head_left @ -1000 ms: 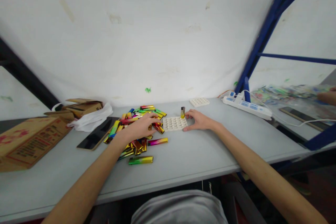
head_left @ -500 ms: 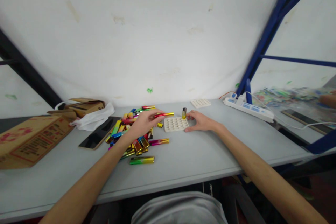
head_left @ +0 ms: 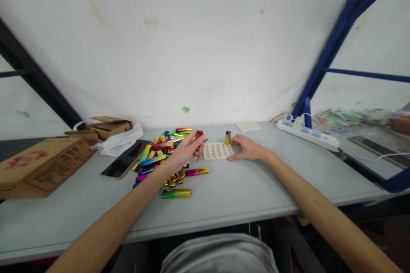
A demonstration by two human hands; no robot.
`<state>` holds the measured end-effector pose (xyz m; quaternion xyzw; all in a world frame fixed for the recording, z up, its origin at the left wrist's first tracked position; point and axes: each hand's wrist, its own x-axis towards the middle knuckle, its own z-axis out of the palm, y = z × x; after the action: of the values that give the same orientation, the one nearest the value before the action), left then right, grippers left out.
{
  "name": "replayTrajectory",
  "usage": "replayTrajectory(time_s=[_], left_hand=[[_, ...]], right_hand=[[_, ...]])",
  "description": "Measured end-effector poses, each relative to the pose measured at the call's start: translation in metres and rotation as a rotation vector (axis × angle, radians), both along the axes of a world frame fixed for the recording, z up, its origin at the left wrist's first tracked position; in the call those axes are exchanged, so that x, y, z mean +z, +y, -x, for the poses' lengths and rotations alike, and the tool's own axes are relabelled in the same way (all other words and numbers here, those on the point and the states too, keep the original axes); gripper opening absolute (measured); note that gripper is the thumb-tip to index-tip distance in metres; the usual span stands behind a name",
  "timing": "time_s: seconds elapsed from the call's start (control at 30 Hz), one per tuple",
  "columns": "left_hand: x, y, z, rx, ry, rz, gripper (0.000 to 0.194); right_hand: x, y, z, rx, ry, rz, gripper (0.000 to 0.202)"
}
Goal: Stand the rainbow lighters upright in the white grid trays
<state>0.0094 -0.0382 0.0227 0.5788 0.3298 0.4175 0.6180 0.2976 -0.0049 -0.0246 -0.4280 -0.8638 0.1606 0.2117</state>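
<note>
My left hand (head_left: 187, 150) is closed on a red lighter (head_left: 199, 135), over the right side of a pile of shiny coloured lighters (head_left: 153, 160). Just right of it lies a white tray with round holes (head_left: 218, 151). One gold lighter with a black top (head_left: 227, 137) stands upright at the tray's back right corner. My right hand (head_left: 246, 148) rests at the tray's right edge, thumb and fingers apart, the fingertips close beside the standing lighter. A magenta-gold lighter (head_left: 197, 172) and a green-gold lighter (head_left: 176, 193) lie in front of the pile.
A second white tray (head_left: 247, 126) lies near the wall. To the left are a dark phone (head_left: 126, 160), a white plastic bag (head_left: 120, 140) and cardboard boxes (head_left: 41, 166). A power strip (head_left: 307, 133) is at the right; another person's hand (head_left: 401, 124) shows beyond.
The red lighter in my left hand has turned from lying sideways to pointing up more steeply. My right hand stays beside the tray. The view has shifted slightly.
</note>
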Motion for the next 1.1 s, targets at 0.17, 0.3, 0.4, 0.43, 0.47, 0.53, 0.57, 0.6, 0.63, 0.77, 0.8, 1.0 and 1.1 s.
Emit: replayTrajectory(time_s=[0.17, 0.3, 0.4, 0.43, 0.47, 0.53, 0.57, 0.6, 0.63, 0.77, 0.8, 1.0, 1.1], left_hand=[[0.003, 0.003, 0.004, -0.025, -0.023, 0.172, 0.044], [-0.001, 0.007, 0.007, -0.018, 0.014, 0.206, 0.045], [-0.006, 0.009, 0.006, 0.002, 0.049, 0.213, 0.041], [-0.007, 0.009, 0.006, 0.004, 0.059, 0.212, 0.04], [-0.009, 0.009, 0.006, 0.002, 0.065, 0.21, 0.038], [-0.011, 0.01, 0.006, -0.004, 0.071, 0.204, 0.036], [-0.012, 0.01, 0.006, -0.005, 0.071, 0.201, 0.035], [-0.012, 0.01, 0.006, 0.0, 0.067, 0.198, 0.035], [-0.012, 0.01, 0.006, 0.011, 0.058, 0.197, 0.035], [-0.009, 0.008, 0.005, 0.033, -0.003, 0.21, 0.04], [-0.007, 0.007, 0.005, 0.025, -0.016, 0.209, 0.041], [-0.005, 0.005, -0.001, -0.018, -0.034, 0.162, 0.042], [-0.008, 0.008, -0.006, -0.033, -0.047, 0.111, 0.036]], right_hand=[[0.001, 0.0, 0.001, 0.0, 0.011, 0.001, 0.065], [0.007, -0.004, 0.002, -0.009, 0.002, 0.018, 0.061], [0.007, -0.003, 0.003, -0.011, -0.01, 0.018, 0.061], [0.006, -0.003, 0.003, -0.012, -0.012, 0.014, 0.062], [0.006, -0.002, 0.003, -0.012, -0.012, 0.009, 0.062], [0.005, -0.002, 0.002, -0.011, -0.006, 0.0, 0.061], [0.005, -0.002, 0.002, -0.009, -0.004, -0.003, 0.06], [0.005, -0.003, 0.002, -0.008, -0.004, -0.004, 0.059], [0.006, -0.003, 0.002, -0.007, -0.005, -0.004, 0.059], [0.006, -0.003, 0.002, 0.001, -0.005, -0.005, 0.06], [0.005, -0.003, 0.002, 0.003, -0.004, -0.007, 0.061], [-0.003, 0.003, 0.001, 0.002, -0.003, -0.023, 0.065], [-0.003, 0.004, 0.002, 0.007, -0.007, -0.027, 0.065]])
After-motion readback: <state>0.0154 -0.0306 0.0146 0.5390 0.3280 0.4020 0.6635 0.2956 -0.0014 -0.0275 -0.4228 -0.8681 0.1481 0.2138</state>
